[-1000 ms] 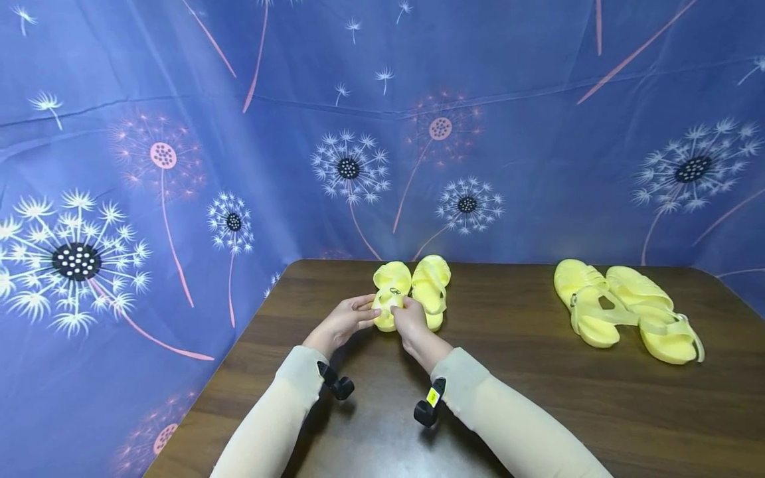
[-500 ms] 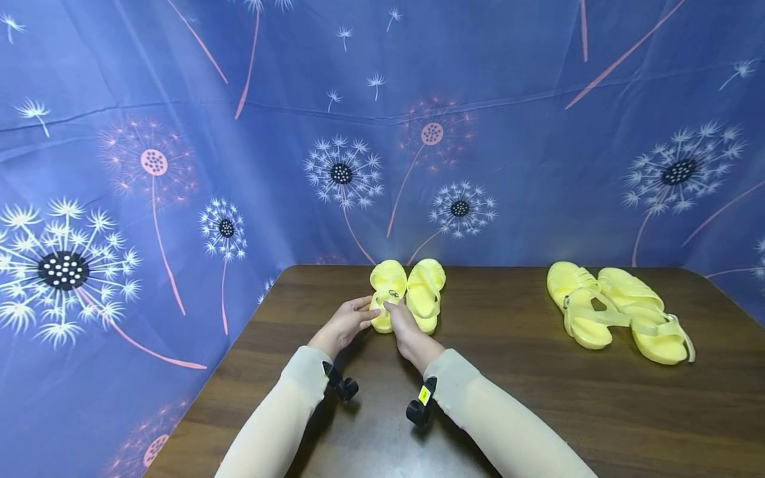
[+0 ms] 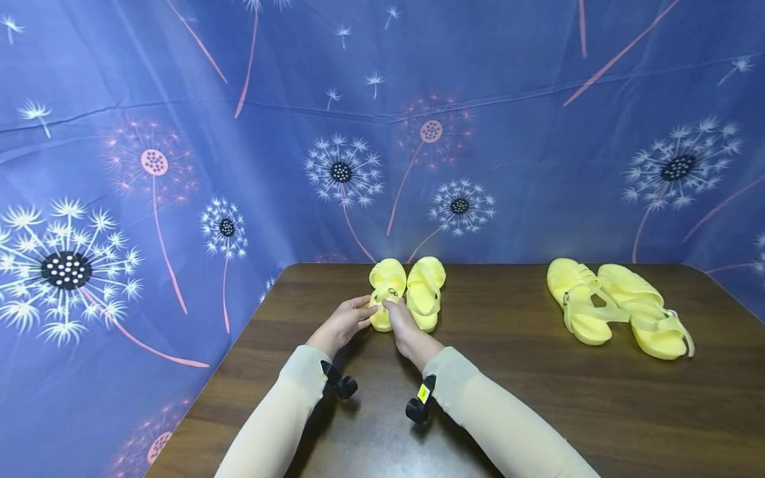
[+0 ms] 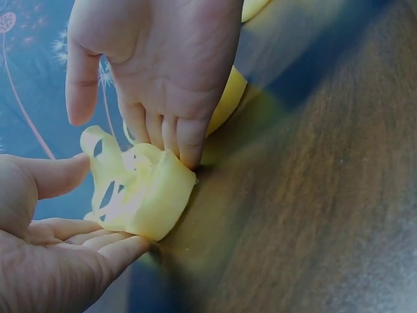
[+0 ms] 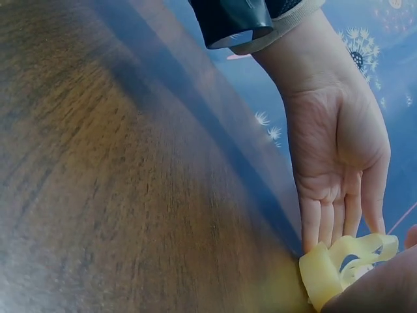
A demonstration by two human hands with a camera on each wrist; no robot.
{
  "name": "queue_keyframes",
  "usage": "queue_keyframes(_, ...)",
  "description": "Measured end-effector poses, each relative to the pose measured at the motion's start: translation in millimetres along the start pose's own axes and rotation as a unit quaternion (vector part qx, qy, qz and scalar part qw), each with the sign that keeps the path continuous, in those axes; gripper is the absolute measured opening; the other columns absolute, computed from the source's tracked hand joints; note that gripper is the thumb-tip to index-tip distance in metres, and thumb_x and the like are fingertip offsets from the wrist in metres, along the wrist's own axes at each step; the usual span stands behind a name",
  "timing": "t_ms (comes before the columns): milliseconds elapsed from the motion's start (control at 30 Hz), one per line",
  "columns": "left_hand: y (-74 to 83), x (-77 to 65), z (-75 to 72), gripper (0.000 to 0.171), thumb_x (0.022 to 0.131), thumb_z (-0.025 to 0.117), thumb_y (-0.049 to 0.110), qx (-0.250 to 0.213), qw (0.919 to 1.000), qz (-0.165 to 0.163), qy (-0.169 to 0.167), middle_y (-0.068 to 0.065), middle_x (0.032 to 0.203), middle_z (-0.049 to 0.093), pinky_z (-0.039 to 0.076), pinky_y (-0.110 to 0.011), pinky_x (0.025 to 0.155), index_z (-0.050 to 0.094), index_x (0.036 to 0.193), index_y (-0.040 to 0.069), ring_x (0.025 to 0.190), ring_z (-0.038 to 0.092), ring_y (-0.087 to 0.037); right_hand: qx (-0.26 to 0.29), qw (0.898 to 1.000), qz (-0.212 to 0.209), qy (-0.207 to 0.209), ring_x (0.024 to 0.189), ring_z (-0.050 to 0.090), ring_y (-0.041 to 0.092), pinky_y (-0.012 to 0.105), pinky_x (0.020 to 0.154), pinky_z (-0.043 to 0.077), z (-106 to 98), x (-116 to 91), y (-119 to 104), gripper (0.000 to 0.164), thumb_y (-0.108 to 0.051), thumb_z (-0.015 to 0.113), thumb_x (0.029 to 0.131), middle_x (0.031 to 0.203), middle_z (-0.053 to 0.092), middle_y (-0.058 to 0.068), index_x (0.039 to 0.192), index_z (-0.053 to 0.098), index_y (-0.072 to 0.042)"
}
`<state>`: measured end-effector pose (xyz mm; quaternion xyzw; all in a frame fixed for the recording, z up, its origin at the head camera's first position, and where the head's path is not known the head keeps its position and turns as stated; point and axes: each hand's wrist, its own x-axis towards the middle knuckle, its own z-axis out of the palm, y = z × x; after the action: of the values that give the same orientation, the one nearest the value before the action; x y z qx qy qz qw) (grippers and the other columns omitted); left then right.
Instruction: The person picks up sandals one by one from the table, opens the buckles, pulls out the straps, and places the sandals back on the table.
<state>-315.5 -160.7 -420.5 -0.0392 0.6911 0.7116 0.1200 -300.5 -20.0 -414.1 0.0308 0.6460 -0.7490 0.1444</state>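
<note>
A pair of yellow sandals stands at the table's back edge in the head view, toes toward the curtain. Both hands flank the left sandal (image 3: 380, 322) of this pair. My left hand (image 3: 343, 323) lies along its outer side with fingers nearly straight, thumb at the strap (image 4: 104, 160). On the inner side, the straight fingers of my right hand (image 3: 409, 332) touch the sandal, and the thumb overlaps its heel part in the head view. The right sandal (image 3: 427, 323) stands close beside, partly hidden behind the right hand in the left wrist view.
A second, larger yellow pair of sandals (image 3: 588, 328) (image 3: 660, 342) lies at the right of the brown wooden table (image 3: 508, 318), angled and with straps overlapping. A blue dandelion-print curtain (image 3: 514, 199) hangs behind the table and along its left.
The head view has shifted slightly. My right thumb has moved a little left over the heel part of the left sandal; my left hand and the large pair stay about where they were.
</note>
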Motion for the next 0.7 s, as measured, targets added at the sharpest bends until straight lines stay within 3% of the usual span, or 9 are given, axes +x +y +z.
queue_keyframes(200, 12.2, -6.7, -4.1, 0.055, 0.101, 0.043, 0.002, 0.002, 0.9999, 0.011, 0.013, -0.025, 0.156, 0.024, 0.028, -0.047, 0.117, 0.02, 0.15, -0.007, 0.144, 0.027, -0.036, 0.003, 1.0, 0.003, 0.011, 0.15, -0.001, 0.031, 0.042, 0.123, 0.004, -1, -4, -9, 0.071, -0.023, 0.042, 0.099, 0.162, -0.002, 0.019, 0.152, 0.003, 0.007)
queue_keyframes(333, 22.3, -12.9, -3.1, 0.055, 0.101, 0.041, 0.001, 0.015, 0.9993, 0.033, 0.007, -0.024, 0.158, 0.019, 0.023, -0.047, 0.119, 0.018, 0.151, -0.006, 0.146, 0.021, -0.036, -0.028, 1.0, 0.003, 0.007, 0.15, 0.002, 0.032, 0.043, 0.123, 0.007, 0, -9, -16, 0.074, -0.022, 0.048, 0.096, 0.162, 0.002, 0.021, 0.151, 0.007, 0.008)
queue_keyframes(533, 31.5, -19.3, 3.5, 0.058, 0.1, 0.046, 0.005, 0.03, 0.9979, 0.058, -0.005, -0.02, 0.159, 0.021, 0.02, -0.045, 0.12, 0.021, 0.152, -0.002, 0.147, 0.021, -0.032, -0.089, 0.996, -0.015, 0.004, 0.149, 0.01, 0.034, 0.048, 0.121, 0.013, -2, -17, -30, 0.077, -0.026, 0.055, 0.094, 0.161, 0.011, 0.018, 0.153, 0.013, 0.002)
queue_keyframes(700, 37.6, -21.4, 12.8, 0.057, 0.1, 0.048, 0.005, 0.027, 0.9962, 0.082, -0.01, -0.02, 0.158, 0.023, 0.019, -0.045, 0.121, 0.023, 0.151, -0.002, 0.147, 0.021, -0.032, -0.094, 0.995, -0.035, 0.001, 0.148, 0.014, 0.034, 0.049, 0.121, 0.015, -10, -22, -45, 0.074, -0.029, 0.054, 0.097, 0.161, 0.013, 0.016, 0.154, 0.015, -0.001)
